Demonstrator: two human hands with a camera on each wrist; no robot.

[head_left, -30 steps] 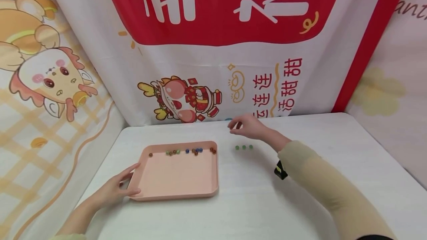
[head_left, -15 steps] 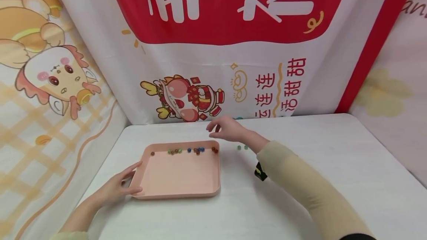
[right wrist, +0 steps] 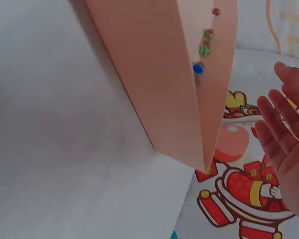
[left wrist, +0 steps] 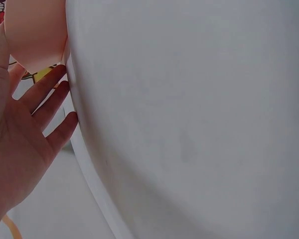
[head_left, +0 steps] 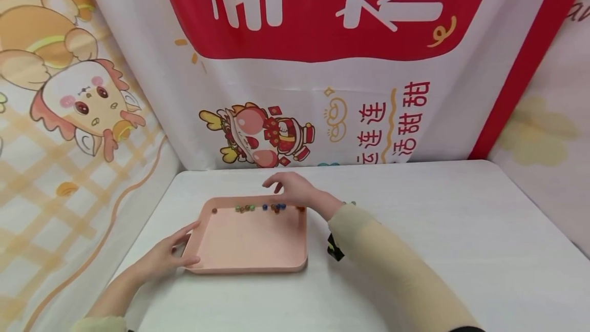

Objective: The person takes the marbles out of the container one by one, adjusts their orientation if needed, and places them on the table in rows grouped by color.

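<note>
A shallow pink tray (head_left: 249, 242) lies on the white table with several small brown, green and blue glass marbles (head_left: 246, 208) along its far wall. My left hand (head_left: 161, 260) holds the tray's left side, with thumb and index finger at the rim. In the left wrist view its other fingers (left wrist: 52, 107) are spread beside the table edge. Over the tray's far right rim hovers my right hand (head_left: 295, 188), fingers loosely bent. The right wrist view shows that palm (right wrist: 294, 164) holding nothing. Green marbles (head_left: 353, 203) on the table are partly hidden behind the right forearm.
The white table (head_left: 438, 219) extends right of the tray. A printed red and white cloth (head_left: 313, 91) hangs behind the table's back edge, and a patterned cloth (head_left: 110, 178) stands at the left. Below the right sleeve hangs a black object (head_left: 335, 249).
My right hand has travelled left, from beyond the green marbles on the table to the tray's far right rim. The left hand keeps its place on the tray. The head view has shifted slightly.
</note>
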